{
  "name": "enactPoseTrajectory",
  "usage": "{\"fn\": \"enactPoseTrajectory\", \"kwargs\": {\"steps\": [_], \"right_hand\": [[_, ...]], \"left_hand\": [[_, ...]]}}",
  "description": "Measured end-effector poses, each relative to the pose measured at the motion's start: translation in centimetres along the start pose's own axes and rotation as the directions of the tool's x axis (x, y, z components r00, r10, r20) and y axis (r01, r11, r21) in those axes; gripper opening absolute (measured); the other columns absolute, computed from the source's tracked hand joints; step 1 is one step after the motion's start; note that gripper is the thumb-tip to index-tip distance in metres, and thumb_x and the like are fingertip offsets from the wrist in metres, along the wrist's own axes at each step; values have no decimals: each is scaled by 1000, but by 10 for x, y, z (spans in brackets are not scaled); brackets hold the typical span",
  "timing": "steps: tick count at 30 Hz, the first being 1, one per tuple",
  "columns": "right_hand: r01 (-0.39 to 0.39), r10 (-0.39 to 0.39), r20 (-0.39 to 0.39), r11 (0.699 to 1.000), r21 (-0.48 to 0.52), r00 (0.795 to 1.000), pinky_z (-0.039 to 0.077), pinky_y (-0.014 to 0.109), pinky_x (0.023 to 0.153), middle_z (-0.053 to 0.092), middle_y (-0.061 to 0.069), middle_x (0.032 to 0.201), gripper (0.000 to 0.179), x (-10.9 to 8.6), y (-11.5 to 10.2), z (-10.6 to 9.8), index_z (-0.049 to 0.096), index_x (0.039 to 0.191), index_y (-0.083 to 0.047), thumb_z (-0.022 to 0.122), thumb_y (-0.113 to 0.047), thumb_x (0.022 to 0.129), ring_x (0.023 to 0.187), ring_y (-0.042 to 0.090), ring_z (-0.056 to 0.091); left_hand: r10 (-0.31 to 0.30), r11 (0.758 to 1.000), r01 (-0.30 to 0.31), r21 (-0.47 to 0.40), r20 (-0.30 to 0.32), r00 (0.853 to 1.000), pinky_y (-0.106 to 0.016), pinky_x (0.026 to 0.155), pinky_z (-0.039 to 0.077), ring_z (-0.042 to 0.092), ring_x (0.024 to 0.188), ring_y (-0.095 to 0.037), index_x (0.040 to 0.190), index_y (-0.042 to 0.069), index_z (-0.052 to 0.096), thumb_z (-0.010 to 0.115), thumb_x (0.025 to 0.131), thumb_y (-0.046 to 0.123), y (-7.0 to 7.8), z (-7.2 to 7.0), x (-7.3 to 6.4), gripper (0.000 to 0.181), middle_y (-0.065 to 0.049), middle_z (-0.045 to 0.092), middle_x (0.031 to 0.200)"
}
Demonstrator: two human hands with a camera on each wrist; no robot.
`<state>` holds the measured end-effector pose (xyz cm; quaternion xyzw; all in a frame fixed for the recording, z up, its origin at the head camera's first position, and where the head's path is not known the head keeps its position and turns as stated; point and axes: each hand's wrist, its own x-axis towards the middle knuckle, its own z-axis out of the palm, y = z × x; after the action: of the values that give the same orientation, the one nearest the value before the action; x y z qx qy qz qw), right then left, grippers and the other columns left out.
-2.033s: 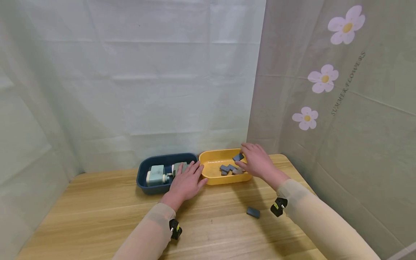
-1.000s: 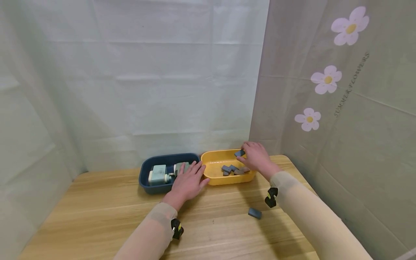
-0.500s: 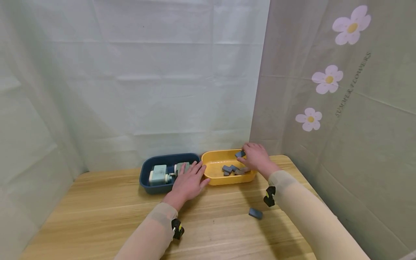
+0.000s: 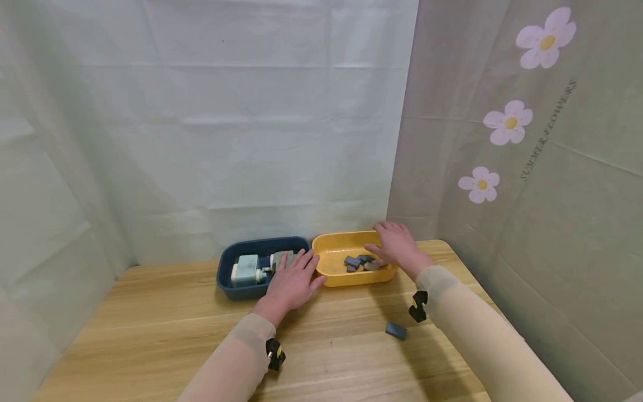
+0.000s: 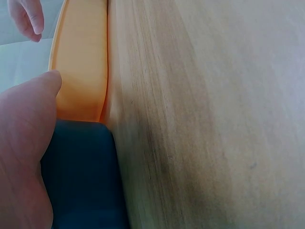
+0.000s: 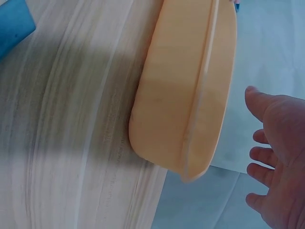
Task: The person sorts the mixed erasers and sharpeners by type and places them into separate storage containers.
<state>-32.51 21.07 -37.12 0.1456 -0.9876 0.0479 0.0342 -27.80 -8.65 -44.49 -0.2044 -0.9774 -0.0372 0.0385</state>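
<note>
My right hand (image 4: 399, 245) hovers above the right end of a yellow tray (image 4: 351, 280), fingers apart with nothing between them. In that tray lies a small heap of dark blue-grey rectangular blocks (image 4: 353, 261) and brownish pieces (image 4: 370, 266). My left hand (image 4: 291, 282) lies with fingers spread over the right end of a dark blue tray (image 4: 238, 294), where it meets the yellow one. Inside the blue tray are a pale teal bottle-like item (image 4: 247, 270) and a grey-green one (image 4: 283, 258), partly hidden by the left hand.
One more blue-grey block (image 4: 396, 330) lies on the wooden table (image 4: 150, 335), in front of the yellow tray and near the right forearm. A pale curtain (image 4: 251, 139) hangs right behind both trays. Another curtain (image 4: 577, 223) runs along the right side.
The right hand has let go of the blue-grey block it held, which now lies with the others in the yellow tray. The left hand has stayed in place.
</note>
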Motion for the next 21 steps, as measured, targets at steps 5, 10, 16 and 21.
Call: {"fn": "enactPoseTrajectory", "kwargs": {"steps": [5,10,16,21], "right_hand": [[19,-20,-16,1000,-5,1000,30,64,129,51,24,164,72,-6,2,3,52,160,2,67,-48,111,151,46,47],[38,-38,-35,999,-8,999,29,64,129,51,24,164,75,-12,2,4,51,162,1,68,-50,110,151,45,48],[58,-58,-51,998,-6,997,29,65,128,52,24,164,76,-18,2,5,49,163,0,68,-51,109,151,45,48],[85,-86,-85,996,-13,993,31,66,127,54,24,162,76,-26,2,5,49,164,0,72,-46,108,149,46,50]], "left_hand": [[-3,1000,3,0,6,1000,-65,134,6,21,168,-31,174,18,39,44,115,62,0,-1,1,73,-4,27,182],[-1,1000,1,9,3,1000,-65,134,7,22,168,-32,174,18,39,43,115,62,0,0,1,73,-5,27,182],[-1,1000,1,10,2,1000,-65,134,8,23,168,-33,174,18,39,43,115,62,-1,1,2,74,-5,27,182],[-2,1000,2,16,2,1000,-65,134,7,21,168,-31,174,19,38,41,115,64,0,0,1,74,-4,26,182]]}}
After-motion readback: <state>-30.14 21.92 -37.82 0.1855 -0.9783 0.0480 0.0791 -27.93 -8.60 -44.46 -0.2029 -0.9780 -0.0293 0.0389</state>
